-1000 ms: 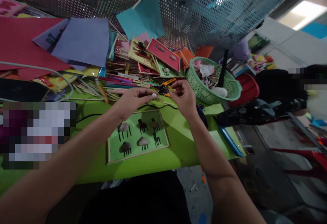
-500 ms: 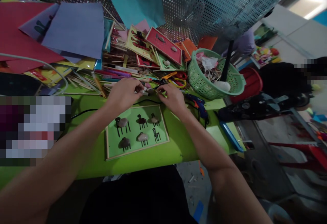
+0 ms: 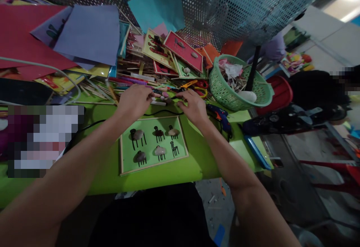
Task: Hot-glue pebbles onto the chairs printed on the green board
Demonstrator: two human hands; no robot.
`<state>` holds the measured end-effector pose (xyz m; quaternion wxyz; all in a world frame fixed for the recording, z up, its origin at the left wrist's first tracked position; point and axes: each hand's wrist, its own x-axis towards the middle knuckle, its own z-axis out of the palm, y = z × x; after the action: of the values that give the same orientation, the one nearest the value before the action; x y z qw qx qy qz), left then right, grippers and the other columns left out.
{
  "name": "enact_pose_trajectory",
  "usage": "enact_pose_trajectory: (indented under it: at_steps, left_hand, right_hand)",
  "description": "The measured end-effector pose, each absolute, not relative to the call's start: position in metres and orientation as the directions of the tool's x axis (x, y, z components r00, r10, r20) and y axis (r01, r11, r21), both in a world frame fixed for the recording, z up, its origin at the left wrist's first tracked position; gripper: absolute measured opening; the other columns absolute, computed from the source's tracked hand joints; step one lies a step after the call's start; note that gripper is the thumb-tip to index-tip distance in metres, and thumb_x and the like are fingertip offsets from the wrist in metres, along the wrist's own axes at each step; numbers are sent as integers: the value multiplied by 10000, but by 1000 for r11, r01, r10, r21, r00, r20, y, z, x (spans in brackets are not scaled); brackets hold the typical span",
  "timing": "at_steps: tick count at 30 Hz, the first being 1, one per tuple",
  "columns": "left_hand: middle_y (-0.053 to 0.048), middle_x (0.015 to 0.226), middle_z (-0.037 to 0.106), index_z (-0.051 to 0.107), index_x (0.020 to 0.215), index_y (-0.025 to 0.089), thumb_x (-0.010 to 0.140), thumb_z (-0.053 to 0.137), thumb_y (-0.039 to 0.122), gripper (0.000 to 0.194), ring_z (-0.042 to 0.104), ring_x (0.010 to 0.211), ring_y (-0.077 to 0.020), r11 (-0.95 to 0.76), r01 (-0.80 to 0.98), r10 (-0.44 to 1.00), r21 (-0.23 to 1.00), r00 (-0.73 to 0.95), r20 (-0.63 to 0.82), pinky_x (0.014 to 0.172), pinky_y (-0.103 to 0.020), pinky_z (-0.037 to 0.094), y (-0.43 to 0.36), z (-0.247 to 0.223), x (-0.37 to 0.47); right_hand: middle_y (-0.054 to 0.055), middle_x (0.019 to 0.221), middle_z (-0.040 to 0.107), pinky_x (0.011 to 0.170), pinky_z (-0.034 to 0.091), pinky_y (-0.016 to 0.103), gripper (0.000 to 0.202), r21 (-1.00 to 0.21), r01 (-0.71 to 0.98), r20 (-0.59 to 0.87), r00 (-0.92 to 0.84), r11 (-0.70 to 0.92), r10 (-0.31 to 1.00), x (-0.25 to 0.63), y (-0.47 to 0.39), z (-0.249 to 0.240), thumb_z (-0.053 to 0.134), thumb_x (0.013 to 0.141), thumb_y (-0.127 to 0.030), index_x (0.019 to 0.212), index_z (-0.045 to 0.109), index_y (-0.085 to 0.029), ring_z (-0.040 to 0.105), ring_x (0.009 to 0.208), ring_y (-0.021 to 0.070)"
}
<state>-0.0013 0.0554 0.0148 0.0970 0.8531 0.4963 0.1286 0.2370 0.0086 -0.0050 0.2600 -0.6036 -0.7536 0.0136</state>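
Small pebbles (image 3: 164, 96) in pink, white and brown lie between my two hands at the back of the green table. My left hand (image 3: 135, 101) is beside them, its fingers curled together at the tips; what they pinch, if anything, is too small to make out. On the other side, my right hand (image 3: 194, 106) has thumb and forefinger apart with nothing visible between them. In front of both hands lies a green framed board (image 3: 153, 145). Stones are stuck on most of its drawn black chair shapes; the lower right drawing has no stone.
A blue glue gun (image 3: 221, 115) lies right of my right hand, below a green basket (image 3: 240, 100) of scraps. Scissors (image 3: 201, 92), markers (image 3: 142, 77) and finished framed pictures (image 3: 184, 50) crowd the back. A black cable (image 3: 94, 124) crosses the table.
My right thumb and forefinger have moved slightly apart and away from the pebbles. The left hand stays beside them. The whole view has shifted a little.
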Motion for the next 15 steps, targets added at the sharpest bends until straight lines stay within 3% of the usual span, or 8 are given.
enact_pose_trajectory:
  at_steps: [5,12,15]
  left_hand:
    - [-146,1116,756,767,1104,148,919,536,190,299,664,1088,-346,-486,819,873,305,469,133,894,-416,512,54,14,-2]
    - [-141,1090,760,772,1104,182,920,535,247,308,664,1064,-344,-436,838,900,327,404,165,861,-410,513,54,16,-4]
    - [-149,1099,755,773,1115,178,897,530,217,329,658,1068,-347,-426,824,905,372,390,171,860,-406,502,55,18,-6]
  right_hand:
    - [68,967,720,876,488,346,210,-327,860,354,-273,392,894,215,22,3,603,924,-141,1034,772,-201,652,977,227]
    - [127,1016,693,813,475,385,134,8,948,206,-312,317,927,185,42,6,646,908,-213,949,769,-180,615,979,280]
    - [139,987,702,804,479,386,153,50,953,223,-301,298,927,179,44,8,611,923,-191,935,762,-164,631,952,280]
